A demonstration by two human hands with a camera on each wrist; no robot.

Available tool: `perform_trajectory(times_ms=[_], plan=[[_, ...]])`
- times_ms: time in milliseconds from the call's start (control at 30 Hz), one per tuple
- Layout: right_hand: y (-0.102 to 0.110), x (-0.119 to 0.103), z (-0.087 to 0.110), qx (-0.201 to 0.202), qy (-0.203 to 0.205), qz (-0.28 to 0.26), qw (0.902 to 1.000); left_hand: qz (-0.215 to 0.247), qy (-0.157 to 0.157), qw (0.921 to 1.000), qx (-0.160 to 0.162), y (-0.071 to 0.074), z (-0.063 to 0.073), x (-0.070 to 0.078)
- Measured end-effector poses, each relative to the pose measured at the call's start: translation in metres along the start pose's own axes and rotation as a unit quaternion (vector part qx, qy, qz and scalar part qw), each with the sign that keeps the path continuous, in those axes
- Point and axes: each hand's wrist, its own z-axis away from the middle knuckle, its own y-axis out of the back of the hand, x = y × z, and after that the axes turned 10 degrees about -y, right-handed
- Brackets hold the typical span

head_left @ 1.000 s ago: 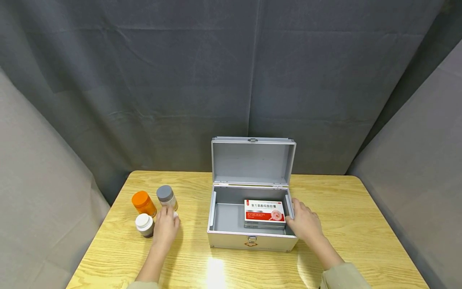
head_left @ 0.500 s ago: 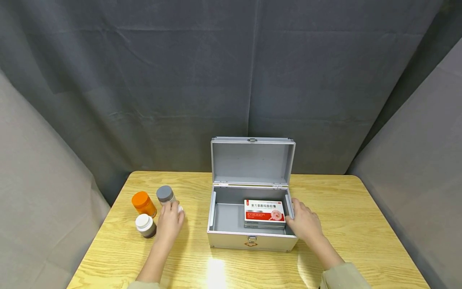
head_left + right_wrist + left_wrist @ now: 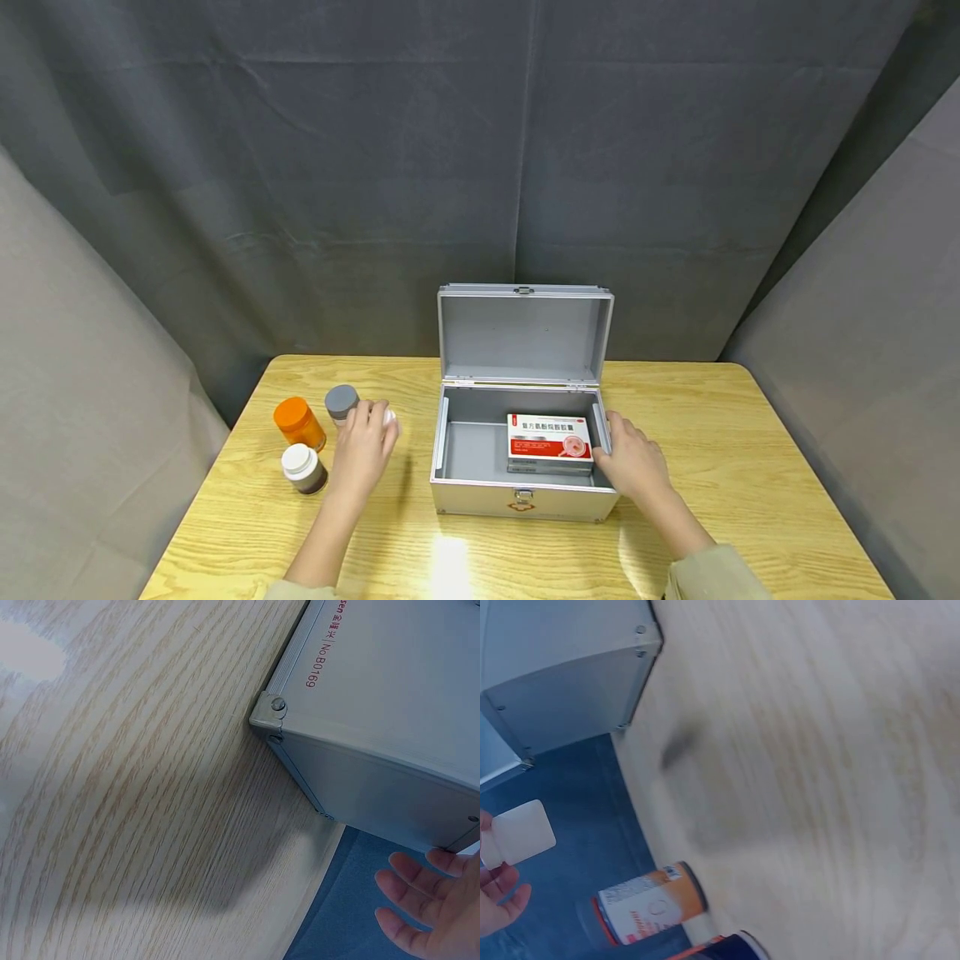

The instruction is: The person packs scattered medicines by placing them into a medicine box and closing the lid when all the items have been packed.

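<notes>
My left hand pinches a small white bottle between thumb and fingers. Above the table, it is just right of the grey-capped bottle, which the hand partly covers in the head view. Toward the right, a silver first-aid case stands with its lid raised. Inside lies a red-and-white medicine box, toward the case's right side. My right hand rests at the case's right rim, thumb over the edge. In the right wrist view, its fingers are loosely spread beside the case wall.
An orange-capped bottle and a dark jar with a white lid stand at the left of the wooden table. A grey curtain hangs behind the table's far edge.
My left hand has moved rightward and up with the white bottle, away from the other bottles. My right hand and the case have stayed where they were.
</notes>
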Motion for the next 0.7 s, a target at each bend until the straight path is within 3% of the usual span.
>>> perform_trajectory(times_ms=[467, 700], plan=[[0.0, 0.001, 0.0, -0.005, -0.003, -0.001, 1.0, 0.028, -0.046, 0.9985, 0.013, 0.012, -0.023, 0.024], [0.001, 0.0, 0.0, -0.005, -0.003, -0.003, 1.0, 0.04, -0.097, 0.9942, 0.026, 0.009, -0.036, 0.039]])
